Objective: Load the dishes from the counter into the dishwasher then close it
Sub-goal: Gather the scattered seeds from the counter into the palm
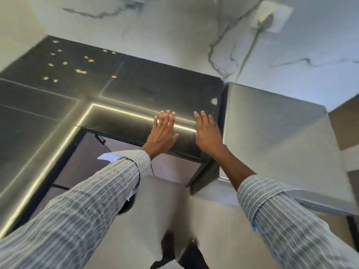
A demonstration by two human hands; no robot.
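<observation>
Counter edge: left hand, right hand flat, fingers straight, holding nothing

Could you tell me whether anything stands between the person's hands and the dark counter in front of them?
Nothing visible does. The left hand and right hand reach open, fingers straight, over the front edge of the counter. No dish shows there; only small yellow crumbs lie far back on the left.
</observation>
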